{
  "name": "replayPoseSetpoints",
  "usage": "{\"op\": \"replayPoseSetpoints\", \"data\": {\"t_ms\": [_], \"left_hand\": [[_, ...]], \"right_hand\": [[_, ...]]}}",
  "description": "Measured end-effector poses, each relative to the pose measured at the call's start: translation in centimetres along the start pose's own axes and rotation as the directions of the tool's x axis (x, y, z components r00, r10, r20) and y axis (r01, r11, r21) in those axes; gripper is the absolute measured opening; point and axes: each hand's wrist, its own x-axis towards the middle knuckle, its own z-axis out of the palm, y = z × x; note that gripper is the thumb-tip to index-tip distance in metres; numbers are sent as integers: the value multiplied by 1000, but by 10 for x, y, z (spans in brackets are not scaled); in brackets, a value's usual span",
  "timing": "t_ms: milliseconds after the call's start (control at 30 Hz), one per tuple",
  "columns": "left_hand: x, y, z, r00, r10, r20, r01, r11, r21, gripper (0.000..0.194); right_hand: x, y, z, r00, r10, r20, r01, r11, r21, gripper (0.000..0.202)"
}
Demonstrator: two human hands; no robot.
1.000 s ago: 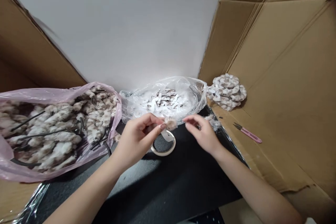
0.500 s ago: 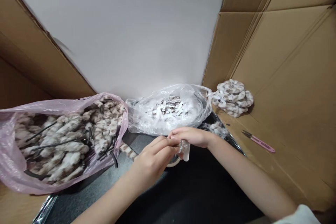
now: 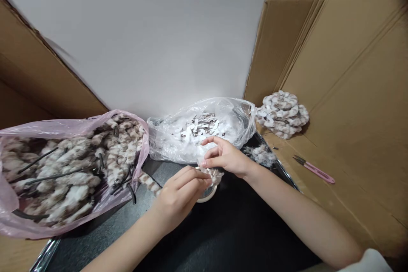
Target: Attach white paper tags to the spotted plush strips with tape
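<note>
My left hand (image 3: 183,193) is closed on a furry brown-and-white strip (image 3: 149,182). A fluffy end (image 3: 217,176) sticks out past its fingertips, and the rest runs left toward the pink bag. My right hand (image 3: 227,159) is just above and beside that end. Its thumb and a finger pinch a small whitish strip (image 3: 201,162), blurred and partly hidden, while another finger stretches out. Below both hands sits a small round container with a pale rim (image 3: 208,197), mostly covered by them.
A pink plastic bag (image 3: 148,136) of furry strips and dark cords lies left. Behind my hands is a clear bag (image 3: 165,148) with white tags. To the right are a furry bundle (image 3: 282,114), loose fluff (image 3: 261,155) and pink thread snips (image 3: 315,171). Cardboard panels (image 3: 350,72) flank the table.
My right hand has risen and come away from my left fingertips, its fingers opening out somewhat. The white tag hanging beneath my fingers no longer shows there. My view has shifted slightly.
</note>
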Motion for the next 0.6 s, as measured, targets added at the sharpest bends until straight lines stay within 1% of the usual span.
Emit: {"op": "replayPoseSetpoints", "data": {"t_ms": [100, 167, 233, 300, 333, 367, 400, 467, 533, 600], "left_hand": [[1, -1, -1, 995, -75, -58, 72, 996, -55, 21], [0, 0, 0, 981, -169, -99, 158, 982, -107, 18], [-1, 2, 3, 936, -312, -160, 285, 943, -173, 13], [-2, 6, 7, 870, -452, -197, 401, 881, -249, 11], [-3, 8, 9, 842, -499, -204, 439, 854, -278, 11], [-3, 10, 11, 825, -526, -207, 459, 837, -299, 11], [-3, 12, 12, 817, -537, -211, 465, 830, -309, 11], [-3, 15, 12, 816, -529, -235, 458, 838, -297, 11], [-3, 16, 12, 830, -485, -277, 424, 870, -253, 10], [-4, 15, 10, 860, -414, -299, 363, 907, -211, 9]], "right_hand": [[-9, -7, 8, 984, -169, -60, 161, 980, -118, 47], [-15, -8, 16, 946, -301, -117, 268, 934, -237, 43], [-19, -5, 25, 875, -452, -172, 373, 858, -355, 39], [-21, 0, 32, 784, -588, -201, 463, 768, -442, 36], [-21, 3, 34, 744, -636, -207, 495, 732, -468, 35], [-21, 5, 37, 713, -669, -210, 519, 705, -483, 34], [-21, 7, 38, 692, -689, -213, 534, 688, -491, 32], [-21, 10, 40, 665, -712, -226, 551, 672, -495, 30], [-21, 10, 41, 644, -728, -237, 561, 659, -500, 28], [-22, 9, 42, 633, -736, -240, 565, 651, -508, 26]]}}
